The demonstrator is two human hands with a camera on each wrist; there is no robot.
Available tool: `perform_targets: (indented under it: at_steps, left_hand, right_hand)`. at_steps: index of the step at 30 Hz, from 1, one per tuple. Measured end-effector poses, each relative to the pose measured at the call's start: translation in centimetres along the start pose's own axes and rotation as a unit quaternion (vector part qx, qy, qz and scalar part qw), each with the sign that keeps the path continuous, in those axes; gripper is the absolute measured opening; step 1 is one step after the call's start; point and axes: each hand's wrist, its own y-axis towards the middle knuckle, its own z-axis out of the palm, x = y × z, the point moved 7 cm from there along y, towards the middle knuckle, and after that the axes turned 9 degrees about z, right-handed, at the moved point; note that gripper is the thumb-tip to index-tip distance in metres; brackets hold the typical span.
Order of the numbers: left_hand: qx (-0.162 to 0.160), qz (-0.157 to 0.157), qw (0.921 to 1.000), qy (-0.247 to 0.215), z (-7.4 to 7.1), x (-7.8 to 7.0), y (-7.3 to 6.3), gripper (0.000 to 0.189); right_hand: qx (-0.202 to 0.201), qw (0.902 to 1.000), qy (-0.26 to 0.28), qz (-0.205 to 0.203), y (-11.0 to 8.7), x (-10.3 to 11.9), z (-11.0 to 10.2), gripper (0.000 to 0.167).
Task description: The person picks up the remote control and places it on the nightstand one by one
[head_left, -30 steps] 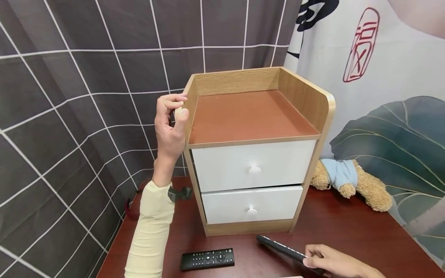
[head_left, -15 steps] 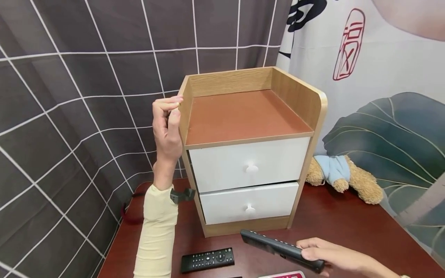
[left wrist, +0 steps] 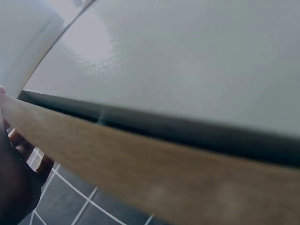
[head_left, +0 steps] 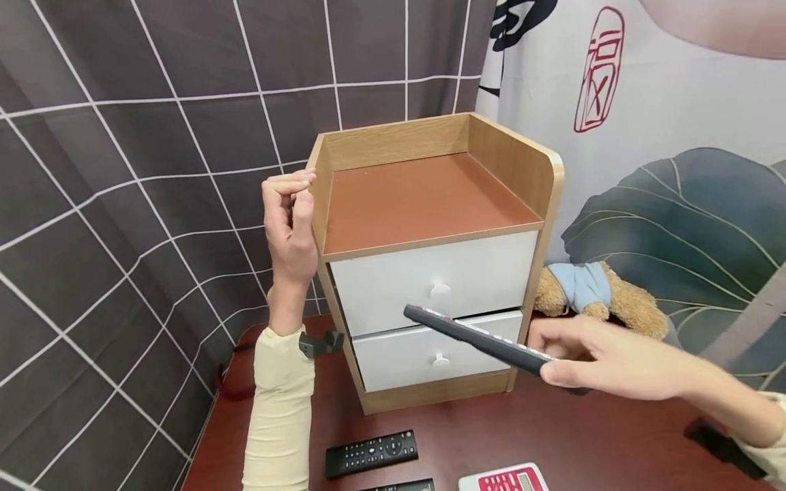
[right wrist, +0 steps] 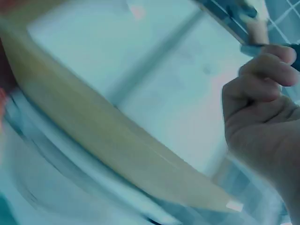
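A small wooden bedside cabinet [head_left: 424, 204] with two white drawers stands on the dark red table [head_left: 589, 436]. My left hand [head_left: 288, 235] grips the front edge of its left side panel, fingers and thumb at the wood. In the left wrist view that panel [left wrist: 154, 164] runs beside a dark gap at the drawer front, with the left hand [left wrist: 21, 173] at the left. My right hand [head_left: 614, 358] holds a black remote control [head_left: 482, 341] by one end, tilted in front of the drawers. The right wrist view, blurred, shows the right hand [right wrist: 262, 93] with curled fingers.
Another black remote [head_left: 371, 453] lies on the table before the cabinet. A black device [head_left: 405, 486] and a red-and-white calculator [head_left: 503, 480] show at the bottom edge. A teddy bear [head_left: 586, 286] in blue lies right of the cabinet; a checked curtain [head_left: 202, 170] hangs behind.
My right hand has raised the remote from low over the table to the height of the drawers. My left hand stays on the side panel. More of the calculator has come into view.
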Motion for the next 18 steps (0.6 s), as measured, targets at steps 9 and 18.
perform_targets:
  at_steps: [9,18]
  left_hand:
    - [-0.012,-0.005,0.9999,0.008,-0.5,0.1,0.3,0.018]
    - [-0.019,-0.015,0.9997,0.000,-0.3,0.6,0.2,0.017]
  right_hand:
    - [-0.281,0.8393,-0.465,0.030,2.7,8.1,-6.6,0.043]
    - [-0.311,0.8124,-0.457,0.186,8.6,8.9,-12.0,0.057]
